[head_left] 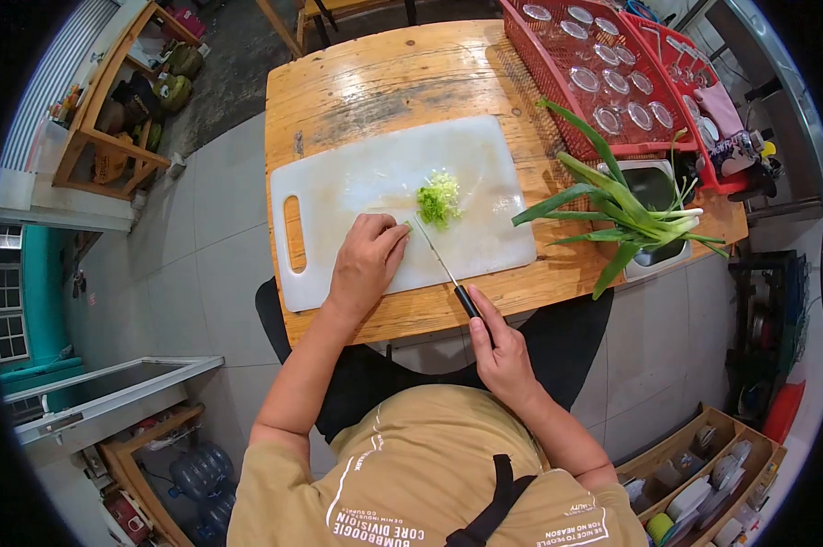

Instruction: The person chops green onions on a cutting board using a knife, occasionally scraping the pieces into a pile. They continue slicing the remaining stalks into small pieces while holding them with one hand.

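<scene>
A white cutting board [348,196] lies on the wooden table, and a small heap of chopped spring onion [440,199] sits on its right half. My left hand [368,260] rests on the board with its fingers curled together, pressing a short green piece of spring onion [410,225] that is mostly hidden under the fingertips. In my right hand [503,353] is a kitchen knife [467,300], gripped by its black handle. The thin blade points up and left, its tip end close beside my left fingertips.
Whole spring onions [626,205] lie across a metal container [650,187] on the right. Behind them, a red plastic basket [557,100] holds several upturned glasses. The wooden table [384,73] has its near edge just below the board.
</scene>
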The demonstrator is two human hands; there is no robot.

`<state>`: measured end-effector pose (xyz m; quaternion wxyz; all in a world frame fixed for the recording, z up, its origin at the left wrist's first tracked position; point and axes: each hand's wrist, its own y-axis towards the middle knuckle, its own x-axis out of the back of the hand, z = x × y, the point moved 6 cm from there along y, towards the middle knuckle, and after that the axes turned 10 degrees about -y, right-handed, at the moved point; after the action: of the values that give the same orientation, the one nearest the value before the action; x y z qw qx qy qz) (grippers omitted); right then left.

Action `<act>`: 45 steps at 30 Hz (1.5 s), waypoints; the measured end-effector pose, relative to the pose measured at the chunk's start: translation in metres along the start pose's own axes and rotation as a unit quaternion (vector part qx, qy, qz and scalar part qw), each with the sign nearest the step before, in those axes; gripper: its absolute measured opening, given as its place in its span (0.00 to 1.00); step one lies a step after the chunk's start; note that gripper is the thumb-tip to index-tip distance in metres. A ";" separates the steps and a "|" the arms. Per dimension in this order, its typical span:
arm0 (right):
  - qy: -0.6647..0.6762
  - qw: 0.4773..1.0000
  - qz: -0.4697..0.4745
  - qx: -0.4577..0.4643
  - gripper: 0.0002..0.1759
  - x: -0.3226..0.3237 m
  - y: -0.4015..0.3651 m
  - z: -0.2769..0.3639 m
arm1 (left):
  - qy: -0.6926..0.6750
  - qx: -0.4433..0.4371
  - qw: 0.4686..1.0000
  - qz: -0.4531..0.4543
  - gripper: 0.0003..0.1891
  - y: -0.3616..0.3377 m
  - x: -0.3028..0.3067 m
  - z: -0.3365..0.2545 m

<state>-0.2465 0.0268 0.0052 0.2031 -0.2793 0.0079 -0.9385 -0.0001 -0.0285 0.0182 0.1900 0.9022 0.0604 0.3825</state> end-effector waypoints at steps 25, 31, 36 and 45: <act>-0.089 0.994 -0.013 0.061 0.29 -0.005 0.007 0.013 | 0.029 -0.032 0.999 -0.004 0.10 0.000 -0.004 -0.004; -0.107 0.993 -0.004 0.050 0.29 -0.004 0.008 0.014 | 0.028 -0.030 0.999 -0.005 0.09 -0.002 -0.006 -0.001; -0.139 0.988 -0.014 0.063 0.30 -0.006 0.008 0.023 | 0.030 -0.024 0.999 -0.007 0.09 -0.002 -0.008 -0.001; -0.149 0.984 -0.039 0.084 0.32 -0.012 0.008 0.030 | 0.025 -0.025 0.999 -0.010 0.09 -0.004 -0.006 0.000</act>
<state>-0.2182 0.0270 0.0227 0.1876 -0.3984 -0.1121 -0.8908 -0.0045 -0.0266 0.0129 0.2141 0.8866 0.0644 0.4048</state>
